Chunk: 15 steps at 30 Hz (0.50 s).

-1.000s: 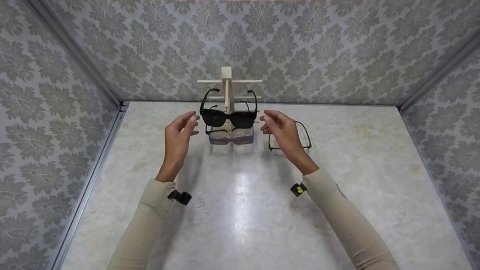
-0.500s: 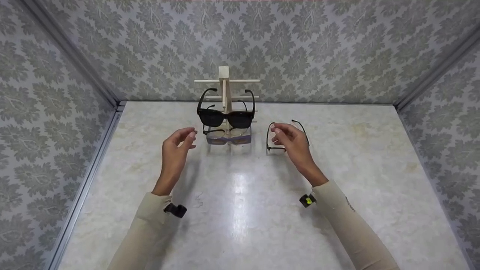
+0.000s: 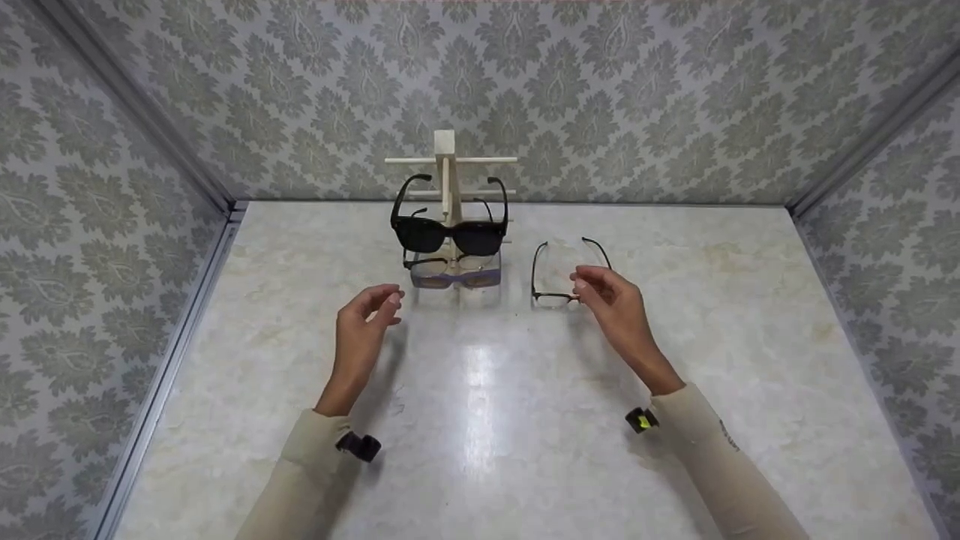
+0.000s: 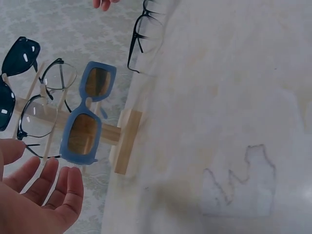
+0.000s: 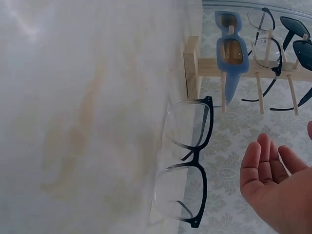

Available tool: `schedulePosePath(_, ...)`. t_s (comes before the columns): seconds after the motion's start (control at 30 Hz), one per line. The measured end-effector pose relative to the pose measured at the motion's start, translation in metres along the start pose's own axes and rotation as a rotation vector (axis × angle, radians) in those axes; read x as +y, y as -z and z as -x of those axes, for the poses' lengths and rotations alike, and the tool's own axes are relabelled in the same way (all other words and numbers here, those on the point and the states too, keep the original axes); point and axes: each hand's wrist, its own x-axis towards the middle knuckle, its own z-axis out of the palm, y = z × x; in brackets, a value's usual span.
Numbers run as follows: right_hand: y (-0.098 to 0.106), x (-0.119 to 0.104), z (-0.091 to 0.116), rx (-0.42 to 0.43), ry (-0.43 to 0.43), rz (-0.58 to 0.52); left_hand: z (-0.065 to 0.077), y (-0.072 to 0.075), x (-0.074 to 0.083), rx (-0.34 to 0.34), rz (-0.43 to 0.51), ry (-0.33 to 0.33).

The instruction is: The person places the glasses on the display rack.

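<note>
My left hand [image 3: 360, 337] hovers in front and to the left of a wooden glasses stand [image 3: 445, 142], fingers loosely bent, holding nothing. Black sunglasses [image 3: 480, 238] sit on the stand's pegs. Below them are clear-lens glasses [image 5: 267, 52] with a dark upper rim, and lowest are blue-framed sunglasses [image 4: 83, 132] with brown lenses. To the right of the stand, black-rimmed clear glasses [image 5: 196, 158] stand on the table with temples unfolded. My right hand [image 3: 622, 322] is also unladen; it covers part of these glasses in the head view but appears apart from them in the right wrist view.
The pale marbled table [image 3: 480, 450] reaches to patterned walls [image 3: 555, 90] at the back and sides. Metal rails [image 3: 172, 345] run along its left edge. The topmost peg [image 3: 487, 160] of the stand carries no glasses.
Both hands have drawn back from beside the black sunglasses toward the person, the right one also shifting right. The stand and the glasses stay put; the view has shifted slightly.
</note>
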Motion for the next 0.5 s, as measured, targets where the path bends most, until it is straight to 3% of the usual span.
schedulePosePath(0.17,0.015,0.009,0.008,0.019,0.014,0.098,0.007,-0.013,-0.009,-0.034,-0.01,0.021)
schedulePosePath(0.5,0.046,0.03,0.017,0.083,0.031,0.101,0.015,-0.036,-0.017,-0.105,-0.075,0.009)
